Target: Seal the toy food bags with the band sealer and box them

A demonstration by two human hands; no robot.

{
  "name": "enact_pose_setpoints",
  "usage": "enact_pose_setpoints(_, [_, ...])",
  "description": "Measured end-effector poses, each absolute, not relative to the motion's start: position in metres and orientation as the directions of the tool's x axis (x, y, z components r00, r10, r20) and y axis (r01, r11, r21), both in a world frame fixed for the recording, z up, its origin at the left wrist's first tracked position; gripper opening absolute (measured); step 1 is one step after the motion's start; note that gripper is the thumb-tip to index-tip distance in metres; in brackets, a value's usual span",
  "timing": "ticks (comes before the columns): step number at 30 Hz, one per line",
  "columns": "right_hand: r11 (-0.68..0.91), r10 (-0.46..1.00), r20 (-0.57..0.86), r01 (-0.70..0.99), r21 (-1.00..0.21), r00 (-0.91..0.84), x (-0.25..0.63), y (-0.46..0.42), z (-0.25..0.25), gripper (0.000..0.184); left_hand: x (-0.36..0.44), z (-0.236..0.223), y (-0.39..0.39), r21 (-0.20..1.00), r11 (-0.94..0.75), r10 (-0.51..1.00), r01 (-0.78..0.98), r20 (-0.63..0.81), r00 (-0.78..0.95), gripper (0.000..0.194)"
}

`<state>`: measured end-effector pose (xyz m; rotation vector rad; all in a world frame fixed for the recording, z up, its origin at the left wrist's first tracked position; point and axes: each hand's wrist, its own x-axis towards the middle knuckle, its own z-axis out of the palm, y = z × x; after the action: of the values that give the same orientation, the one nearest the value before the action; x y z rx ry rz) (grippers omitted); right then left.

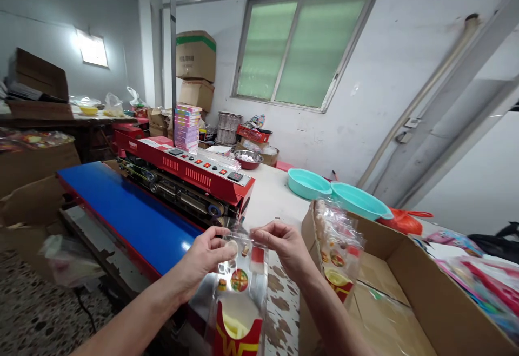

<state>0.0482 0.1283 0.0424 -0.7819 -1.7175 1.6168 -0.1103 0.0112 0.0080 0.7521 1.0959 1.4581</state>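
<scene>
A clear plastic bag (250,302) hangs upright between my hands, low in the middle of the head view. In it are a red and yellow fries carton with pale yellow fries, a small round pizza piece and other small food-like pieces. My left hand (205,258) is closed on the bag's upper left edge, the thumb lying over the front. At the upper right corner, my right hand (286,245) pinches the bag's top edge between thumb and fingers. Just beyond the bag's top is the end of a red sealing machine (186,169) with a blue conveyor belt (133,221).
Right of my hands stands an open cardboard box (421,285) with several similar filled bags (338,253) along its left side. Behind it are two turquoise basins (310,183) and a red plastic bag (405,222). Stacked small boxes (187,129) rise behind the machine.
</scene>
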Motion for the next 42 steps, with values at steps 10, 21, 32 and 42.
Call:
enact_pose_setpoints(10, [0.008, 0.816, 0.014, -0.014, -1.0, -0.579, 0.043, 0.126, 0.036, 0.032, -0.105, 0.002, 0.02, 0.946, -0.032, 0.938, -0.324, -0.083, -0.337, 0.047])
enact_pose_setpoints(21, [-0.076, 0.827, -0.106, 0.078, -0.994, -0.553, 0.042, 0.125, 0.029, 0.038, -0.128, -0.003, 0.054, 0.834, 0.118, 0.893, -0.539, -0.327, -0.31, 0.031])
enact_pose_setpoints(32, [-0.164, 0.884, -0.155, 0.017, -0.986, -0.441, 0.035, 0.131, -0.004, 0.032, -0.129, -0.028, 0.079, 0.861, 0.082, 0.831, -0.501, -0.337, -0.443, 0.02])
enact_pose_setpoints(42, [-0.221, 0.925, -0.204, -0.018, -0.975, -0.321, 0.009, 0.16, -0.028, 0.044, -0.158, -0.04, 0.054, 0.868, 0.26, 0.82, -0.423, -0.43, -0.379, 0.053])
